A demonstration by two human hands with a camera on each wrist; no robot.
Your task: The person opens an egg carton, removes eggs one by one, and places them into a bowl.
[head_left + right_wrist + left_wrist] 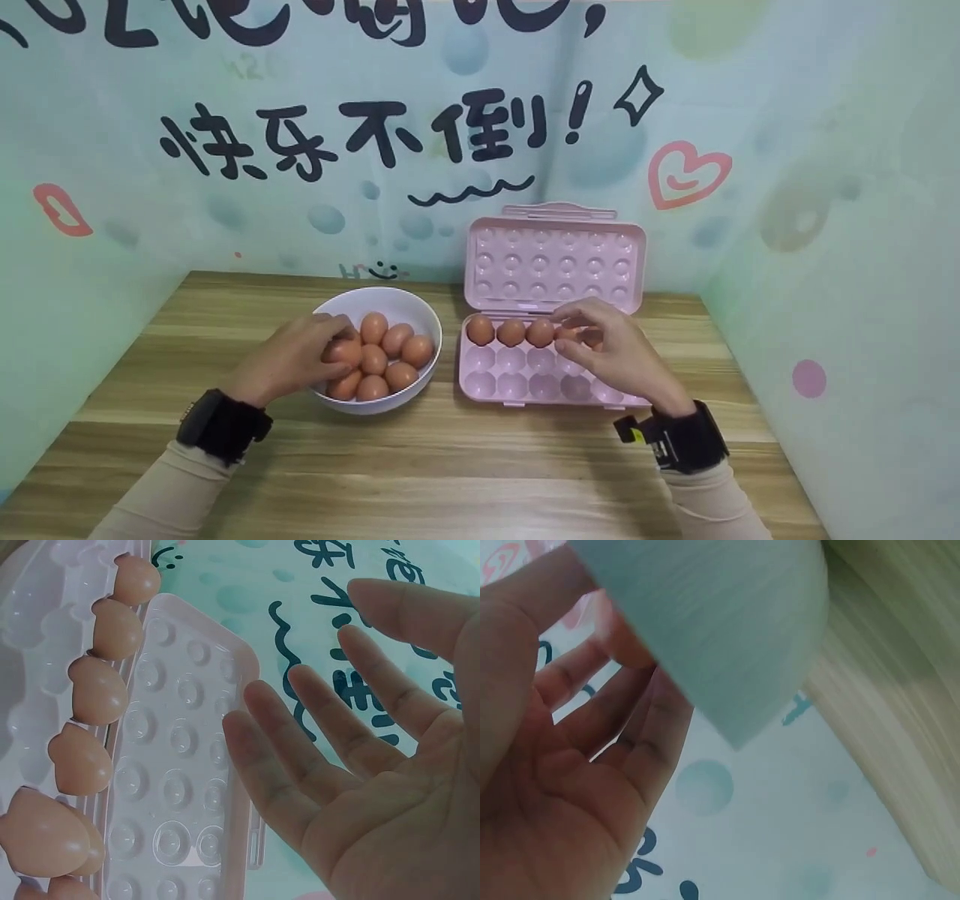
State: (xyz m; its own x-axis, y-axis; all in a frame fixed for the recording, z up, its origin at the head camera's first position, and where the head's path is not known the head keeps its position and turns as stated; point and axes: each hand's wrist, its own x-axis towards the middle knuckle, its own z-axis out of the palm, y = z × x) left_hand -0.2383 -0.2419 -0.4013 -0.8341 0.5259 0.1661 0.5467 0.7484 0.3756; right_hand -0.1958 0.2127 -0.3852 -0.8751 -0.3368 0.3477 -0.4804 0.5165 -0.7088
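At the left side of a white bowl (436, 322), my left hand (281, 360) pinches a brown egg (343, 351) between thumb and fingertips, over several other eggs (373, 360) lying there. In the left wrist view that egg (621, 637) shows past the bowl's side (742, 630). My right hand (619, 349) hovers over an opened pink egg carton (480, 401). Its fingers (277, 731) are spread and hold nothing in the right wrist view. Brown eggs (511, 332) fill the carton's back row from the left; the hand partly hides those at the right.
Behind the carton its dimpled lid (555, 262) stands upright near the printed backdrop (330, 202). The wooden table (420, 472) runs between side walls at left and right. The bowl stands just left of the carton, with a narrow gap between them.
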